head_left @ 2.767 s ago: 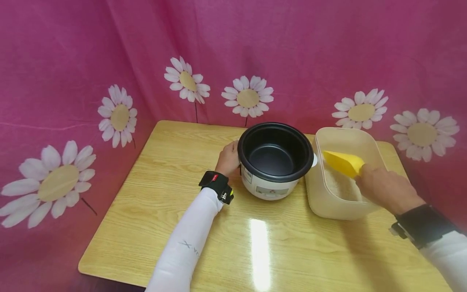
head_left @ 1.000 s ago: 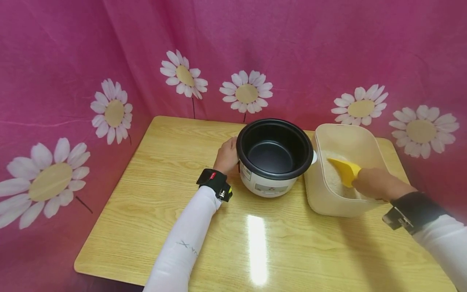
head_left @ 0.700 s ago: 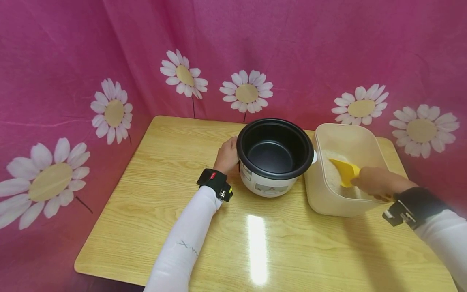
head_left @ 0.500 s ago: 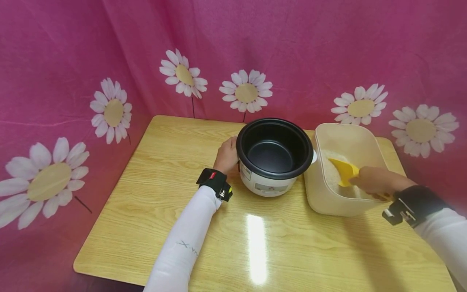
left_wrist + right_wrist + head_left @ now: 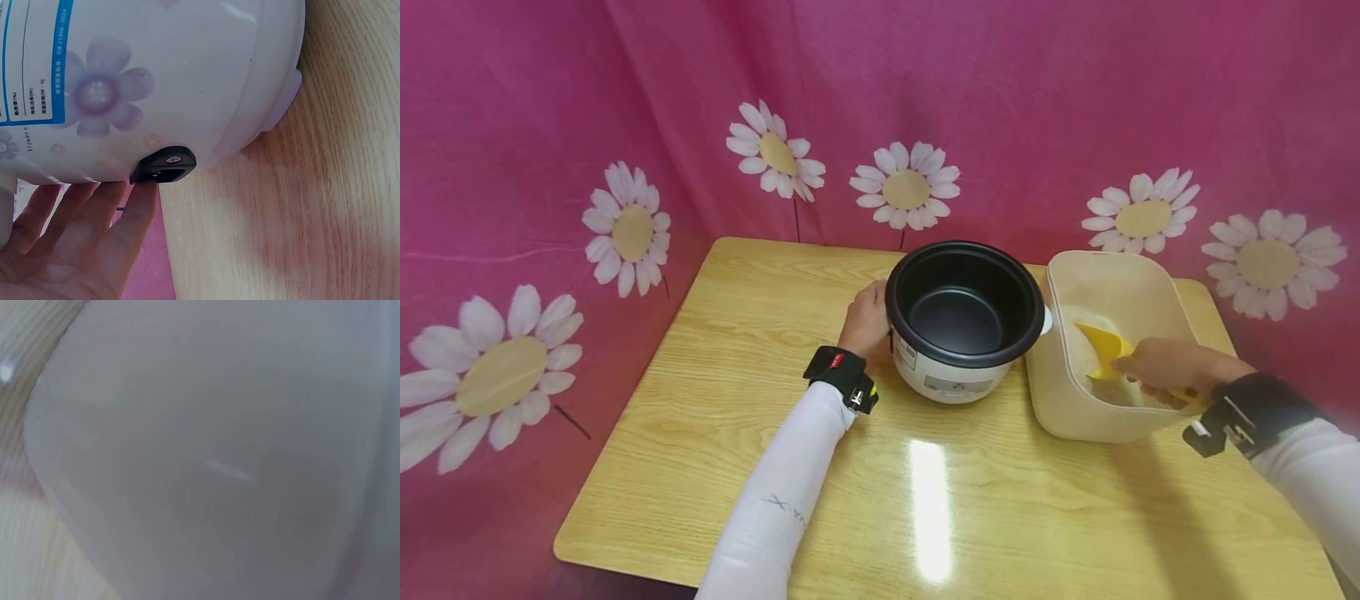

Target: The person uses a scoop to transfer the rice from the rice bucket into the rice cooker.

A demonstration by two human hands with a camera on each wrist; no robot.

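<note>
A white rice cooker [image 5: 951,379] with a black inner pot [image 5: 958,321] stands on the table; no rice shows in the pot. Against its left side rests my left hand [image 5: 867,321]. In the left wrist view that hand's fairly straight fingers [image 5: 134,215] touch the flowered wall beside a black power socket [image 5: 165,165]; its thumb is hidden. My right hand [image 5: 1176,367] grips a yellow scoop [image 5: 1102,346] by the handle inside a cream plastic bin [image 5: 1093,423]. The scoop's blade lies in white rice [image 5: 1082,358]. Only the bin's blurred wall [image 5: 187,425] fills most of the right wrist view.
The bin stands close to the cooker's right side, by its white side handle [image 5: 1047,321]. A light wooden table [image 5: 760,333] carries both. Behind and to the left hangs a pink cloth [image 5: 1000,100] with large daisies.
My right hand has lowered the scoop from the bin's rim into the rice and then tilted it, so the handle's end shows past my fingers. My left hand stays on the cooker.
</note>
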